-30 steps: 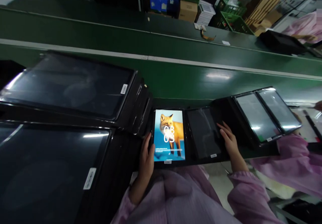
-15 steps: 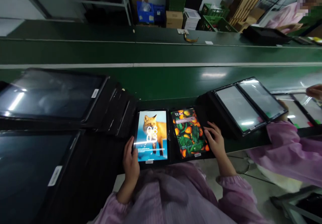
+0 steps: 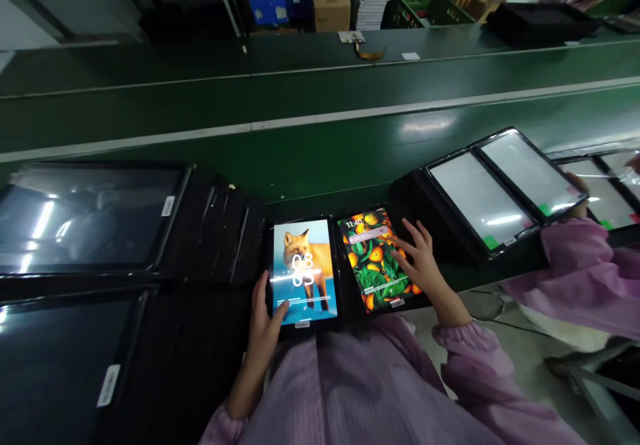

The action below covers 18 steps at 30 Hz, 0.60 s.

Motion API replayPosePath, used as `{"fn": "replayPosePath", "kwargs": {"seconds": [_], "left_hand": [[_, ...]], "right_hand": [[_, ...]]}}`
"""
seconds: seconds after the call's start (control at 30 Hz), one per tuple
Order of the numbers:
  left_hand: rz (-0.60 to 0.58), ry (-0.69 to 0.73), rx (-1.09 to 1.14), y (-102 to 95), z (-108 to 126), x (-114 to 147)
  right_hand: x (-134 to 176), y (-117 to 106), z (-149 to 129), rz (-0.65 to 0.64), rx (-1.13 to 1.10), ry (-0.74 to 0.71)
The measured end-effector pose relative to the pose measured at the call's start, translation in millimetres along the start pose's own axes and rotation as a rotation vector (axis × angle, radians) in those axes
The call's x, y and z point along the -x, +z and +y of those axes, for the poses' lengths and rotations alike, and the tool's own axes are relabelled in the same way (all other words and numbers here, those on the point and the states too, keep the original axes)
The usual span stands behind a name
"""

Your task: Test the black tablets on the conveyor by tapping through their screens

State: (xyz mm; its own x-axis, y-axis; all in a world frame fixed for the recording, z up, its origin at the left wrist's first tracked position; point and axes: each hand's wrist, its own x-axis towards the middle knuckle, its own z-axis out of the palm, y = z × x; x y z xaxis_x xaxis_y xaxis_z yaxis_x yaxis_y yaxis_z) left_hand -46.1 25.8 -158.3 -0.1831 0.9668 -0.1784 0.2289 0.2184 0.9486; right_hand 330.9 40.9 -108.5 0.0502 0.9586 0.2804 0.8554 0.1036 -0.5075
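Note:
Two lit tablets lie side by side in a black tray (image 3: 309,334) in front of me. The left tablet (image 3: 313,251) shows a fox wallpaper with a large clock; the right tablet (image 3: 373,258) shows orange fruit and green leaves. My left hand (image 3: 265,318) is at the left tablet's lower left edge, its fingers stretched along the side and its thumb over the lower screen. Over the right edge of the right tablet, my right hand (image 3: 423,261) is open with fingers spread, fingertips above or touching the screen; which of these I cannot tell.
Stacked black trays with dark tablets (image 3: 90,215) stand at my left. Another stack bears two pale-screened tablets (image 3: 485,198) at the right, near a co-worker's pink sleeve (image 3: 575,258). A green bench (image 3: 325,151) runs across, with crates and a cardboard box (image 3: 331,11) behind.
My right hand has moved left over the right tablet's screen, its fingers spreading. My left thumb has shifted onto the left tablet's lower screen. The camera view has tilted slightly.

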Motion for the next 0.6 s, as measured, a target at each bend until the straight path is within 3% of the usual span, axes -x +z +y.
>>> {"fn": "replayPosePath", "kwargs": {"seconds": [0.13,0.27,0.4,0.6], "left_hand": [[-0.116,0.105,-0.075,-3.7,-6.1,5.5],[-0.016,0.111,-0.137,6.4,-6.5,-2.2],[0.127,0.023,-0.061,14.6,1.1,-13.6],[0.038,-0.003,-0.009,-6.8,-16.3,15.3]], "right_hand": [[12.6,-10.4,-1.2,0.012,-0.115,0.244],[64.4,-18.8,-9.0,-0.035,-0.146,0.431],[93.9,-16.5,-17.2,-0.048,-0.046,0.373],[96.8,-15.6,-14.3,-0.130,0.037,0.252]]}}
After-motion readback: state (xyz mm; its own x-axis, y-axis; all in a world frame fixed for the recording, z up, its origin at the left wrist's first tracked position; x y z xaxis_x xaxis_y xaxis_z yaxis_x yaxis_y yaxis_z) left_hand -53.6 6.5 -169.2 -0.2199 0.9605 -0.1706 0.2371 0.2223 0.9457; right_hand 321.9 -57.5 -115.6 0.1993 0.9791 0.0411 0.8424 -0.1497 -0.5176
